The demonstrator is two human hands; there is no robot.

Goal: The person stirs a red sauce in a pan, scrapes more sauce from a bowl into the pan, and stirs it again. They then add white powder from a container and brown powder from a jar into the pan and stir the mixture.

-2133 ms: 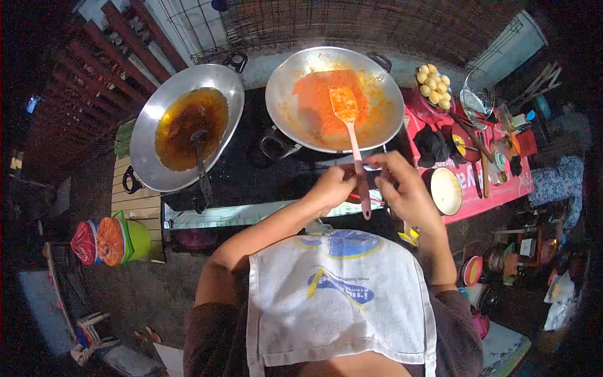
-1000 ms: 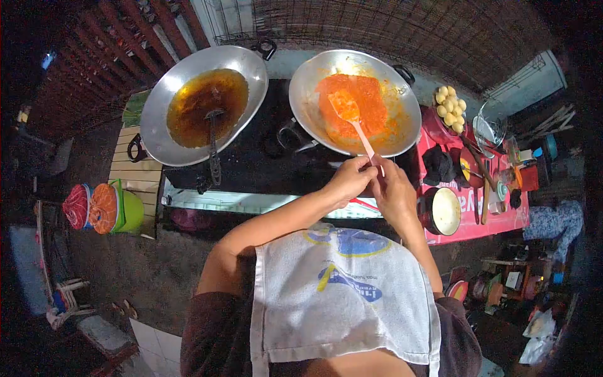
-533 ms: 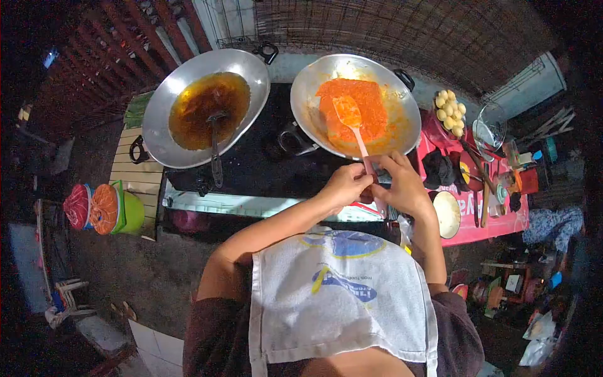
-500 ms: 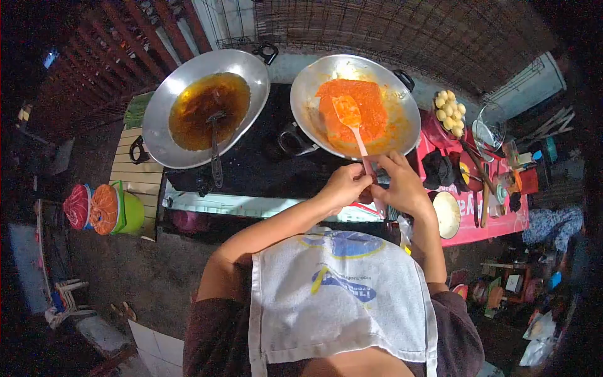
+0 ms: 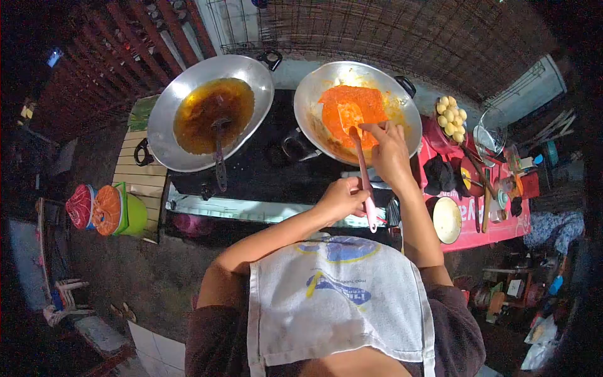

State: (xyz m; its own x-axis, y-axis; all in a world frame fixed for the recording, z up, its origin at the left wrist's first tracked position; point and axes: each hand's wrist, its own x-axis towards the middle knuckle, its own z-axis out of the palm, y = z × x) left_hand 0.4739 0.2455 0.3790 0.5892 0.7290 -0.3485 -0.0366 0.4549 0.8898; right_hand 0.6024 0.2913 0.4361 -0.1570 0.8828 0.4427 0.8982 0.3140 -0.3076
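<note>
My left hand (image 5: 344, 200) is closed around the handle of a pink spatula (image 5: 365, 182). The spatula's head, coated with orange paste, lies in the right wok (image 5: 308, 116). Over that wok's near right side, my right hand (image 5: 391, 154) has its index finger stretched to the spatula's neck; its thumb is hidden. Thick orange-red chili paste (image 5: 370, 103) covers the middle of the wok, with oil around it. To the left, a second wok (image 5: 164, 125) contains dark amber oil, and a slotted ladle (image 5: 220, 157) rests in it with its handle over the rim.
Both woks stand on a black stove (image 5: 245, 169). On the right, a pink-covered table (image 5: 468, 229) carries a bowl of peeled eggs (image 5: 450, 116), a cream bowl (image 5: 446, 220), a wire strainer (image 5: 490, 135) and utensils. Lidded containers (image 5: 108, 210) stand at left by a slatted surface (image 5: 129, 166).
My right hand has moved up from the handle to the spatula's neck. The left hand has shifted slightly down and left, and the handle's pink end now shows.
</note>
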